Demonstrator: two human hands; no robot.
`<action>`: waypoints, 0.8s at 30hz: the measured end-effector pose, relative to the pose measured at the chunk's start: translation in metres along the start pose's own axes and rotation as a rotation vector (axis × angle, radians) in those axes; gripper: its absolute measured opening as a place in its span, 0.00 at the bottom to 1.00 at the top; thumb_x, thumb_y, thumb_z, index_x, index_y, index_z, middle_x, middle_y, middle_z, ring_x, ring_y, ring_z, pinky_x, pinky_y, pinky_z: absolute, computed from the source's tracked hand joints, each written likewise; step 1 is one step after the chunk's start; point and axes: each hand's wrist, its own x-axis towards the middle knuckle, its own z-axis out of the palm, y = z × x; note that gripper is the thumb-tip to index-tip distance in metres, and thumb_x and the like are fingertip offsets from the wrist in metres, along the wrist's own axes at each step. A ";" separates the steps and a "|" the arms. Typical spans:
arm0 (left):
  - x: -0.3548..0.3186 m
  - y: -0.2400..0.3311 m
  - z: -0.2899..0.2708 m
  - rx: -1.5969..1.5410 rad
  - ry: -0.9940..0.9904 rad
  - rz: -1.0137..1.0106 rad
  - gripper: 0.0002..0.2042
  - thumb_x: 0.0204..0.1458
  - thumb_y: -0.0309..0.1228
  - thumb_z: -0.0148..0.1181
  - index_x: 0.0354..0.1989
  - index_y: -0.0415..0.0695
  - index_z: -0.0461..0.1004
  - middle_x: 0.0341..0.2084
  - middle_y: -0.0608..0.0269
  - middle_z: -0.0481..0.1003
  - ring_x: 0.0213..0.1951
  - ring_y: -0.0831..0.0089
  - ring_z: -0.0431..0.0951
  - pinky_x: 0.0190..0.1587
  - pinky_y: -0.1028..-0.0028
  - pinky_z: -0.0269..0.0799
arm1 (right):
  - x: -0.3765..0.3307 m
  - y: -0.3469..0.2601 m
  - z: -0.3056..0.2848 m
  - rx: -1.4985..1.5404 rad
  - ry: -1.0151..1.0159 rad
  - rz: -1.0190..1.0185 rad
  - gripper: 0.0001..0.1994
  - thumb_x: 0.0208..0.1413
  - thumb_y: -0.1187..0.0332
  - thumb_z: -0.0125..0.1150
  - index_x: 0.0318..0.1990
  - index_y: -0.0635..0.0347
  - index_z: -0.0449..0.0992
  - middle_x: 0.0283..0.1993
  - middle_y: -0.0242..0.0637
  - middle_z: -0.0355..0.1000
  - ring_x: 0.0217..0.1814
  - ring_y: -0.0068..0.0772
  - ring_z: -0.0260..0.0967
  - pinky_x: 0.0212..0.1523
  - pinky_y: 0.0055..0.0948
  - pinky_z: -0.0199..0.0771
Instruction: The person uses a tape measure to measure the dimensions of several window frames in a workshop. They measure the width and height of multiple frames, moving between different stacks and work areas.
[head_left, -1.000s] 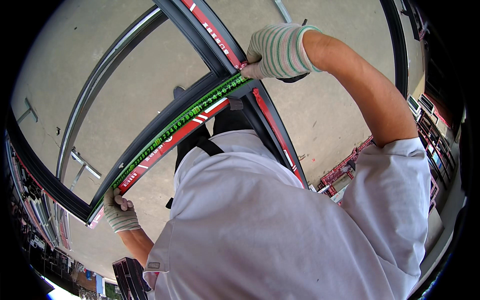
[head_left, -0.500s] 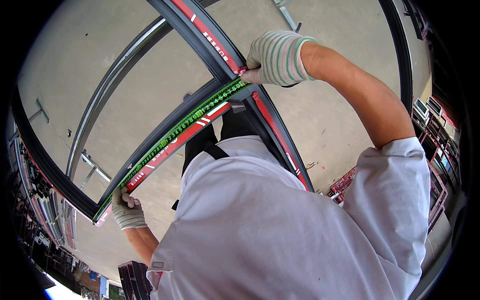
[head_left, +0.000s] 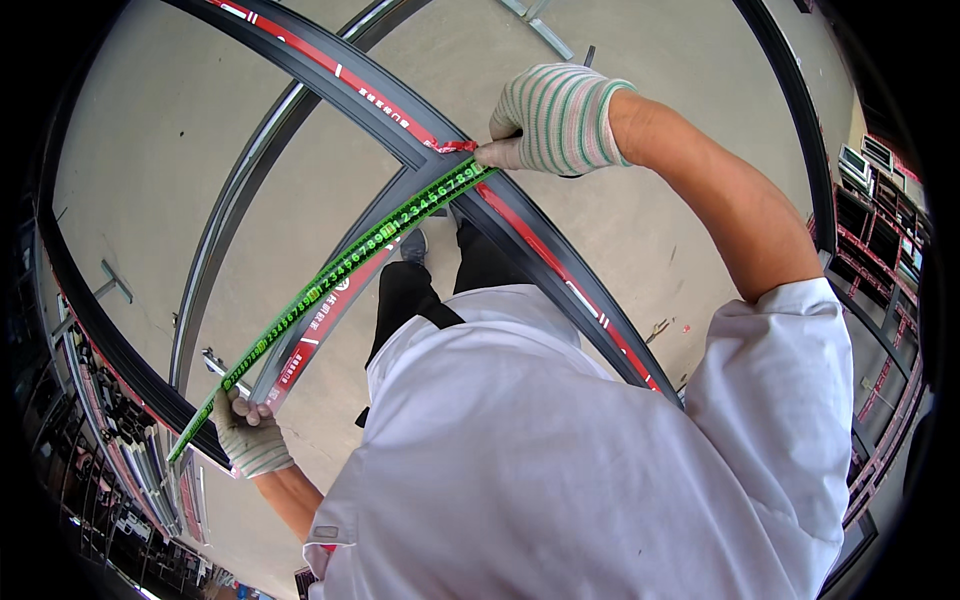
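Observation:
A bright green measuring tape [head_left: 350, 262] stretches diagonally between my hands, over a dark grey crossbar [head_left: 360, 225] of a large metal frame. My right hand [head_left: 560, 118], in a striped knit glove, pinches the tape's upper end beside the joint where the bars meet. Lower left, my left hand [head_left: 250, 432], in a similar glove with fingertips showing, is closed on the tape near the other end of the crossbar. Some tape runs on past this hand. Red-and-white protective film [head_left: 385, 108] covers the long bar, with a crumpled, loose piece at the joint.
A curved-looking dark rail [head_left: 225, 215] lies behind the crossbar, and another dark bar [head_left: 800, 110] runs along the right. Metal stand legs [head_left: 537, 25] show at the top. Racks with frames [head_left: 880, 230] line the right side; stacked profiles [head_left: 150, 480] stand at lower left.
The view has turned, so the long bar lies flatter across it. Near my left hand, the tape has swung away from the crossbar's red film. Both hands keep hold of the tape.

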 end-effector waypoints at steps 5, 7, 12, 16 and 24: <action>0.037 0.024 0.028 0.107 -0.292 0.058 0.12 0.66 0.38 0.59 0.37 0.42 0.81 0.17 0.71 0.72 0.15 0.80 0.65 0.23 0.77 0.68 | -0.071 -0.011 0.020 0.041 0.085 0.199 0.20 0.63 0.49 0.64 0.37 0.59 0.87 0.25 0.45 0.78 0.27 0.45 0.74 0.35 0.36 0.76; 0.052 0.032 0.039 0.111 -0.375 0.033 0.13 0.67 0.39 0.58 0.38 0.42 0.81 0.17 0.70 0.72 0.15 0.80 0.65 0.23 0.76 0.68 | -0.100 -0.016 0.040 0.108 0.126 0.277 0.21 0.64 0.49 0.63 0.38 0.59 0.87 0.26 0.45 0.78 0.27 0.45 0.75 0.36 0.36 0.77; 0.058 0.050 0.080 0.220 -0.567 0.058 0.14 0.68 0.39 0.57 0.37 0.41 0.81 0.14 0.72 0.70 0.14 0.80 0.64 0.23 0.76 0.68 | -0.180 -0.040 0.103 0.297 0.212 0.450 0.20 0.64 0.48 0.62 0.42 0.57 0.87 0.28 0.46 0.80 0.29 0.45 0.76 0.37 0.36 0.77; 0.042 0.048 0.107 0.253 -0.775 0.069 0.14 0.68 0.38 0.56 0.37 0.41 0.81 0.14 0.71 0.69 0.15 0.79 0.63 0.24 0.75 0.68 | -0.249 -0.068 0.167 0.431 0.320 0.567 0.19 0.64 0.49 0.63 0.40 0.57 0.86 0.29 0.45 0.79 0.31 0.48 0.77 0.37 0.38 0.77; -0.055 0.003 0.150 0.360 -1.199 0.166 0.14 0.70 0.37 0.54 0.46 0.39 0.79 0.15 0.71 0.65 0.17 0.80 0.62 0.27 0.76 0.67 | -0.390 -0.116 0.338 0.679 0.499 0.712 0.18 0.67 0.52 0.57 0.38 0.56 0.84 0.32 0.46 0.78 0.38 0.53 0.76 0.41 0.44 0.76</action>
